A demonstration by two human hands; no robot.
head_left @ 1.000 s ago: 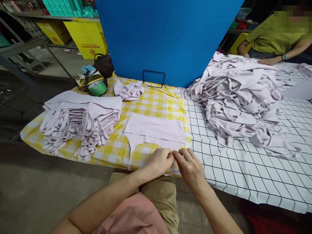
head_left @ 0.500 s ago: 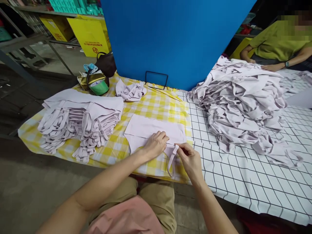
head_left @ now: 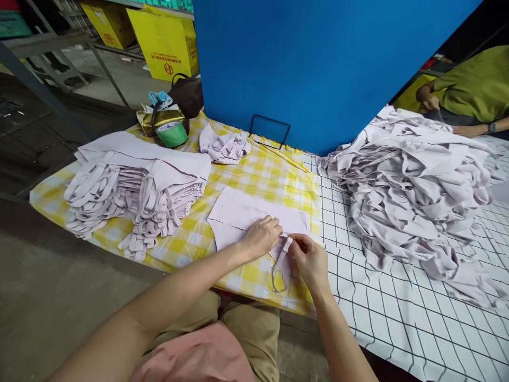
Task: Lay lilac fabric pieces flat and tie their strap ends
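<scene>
A pale lilac garment (head_left: 238, 209) lies flat on the yellow checked cloth in front of me. My left hand (head_left: 263, 236) rests on its right part, fingers bent and close together, with the fingertips at the garment's edge near the strap. My right hand (head_left: 310, 260) pinches the garment's edge where the strap (head_left: 281, 257) joins it. The strap hangs in a loop between my hands toward the table's front edge. To the left sits a neat stack of similar garments (head_left: 143, 159), their straps bunched at the front.
A loose heap of lilac garments (head_left: 413, 180) covers part of the white grid cloth (head_left: 382, 302). Behind stand a blue panel (head_left: 310, 63) and a black wire stand (head_left: 270, 130). Green tape (head_left: 173, 135) and a small crumpled garment (head_left: 225, 146) lie at the back. A person in green (head_left: 473, 85) sits far right.
The view has shifted, so the table's contents appear displaced. My left fingertips have come closer to my right hand at the strap. The other person's hand is raised from the lap.
</scene>
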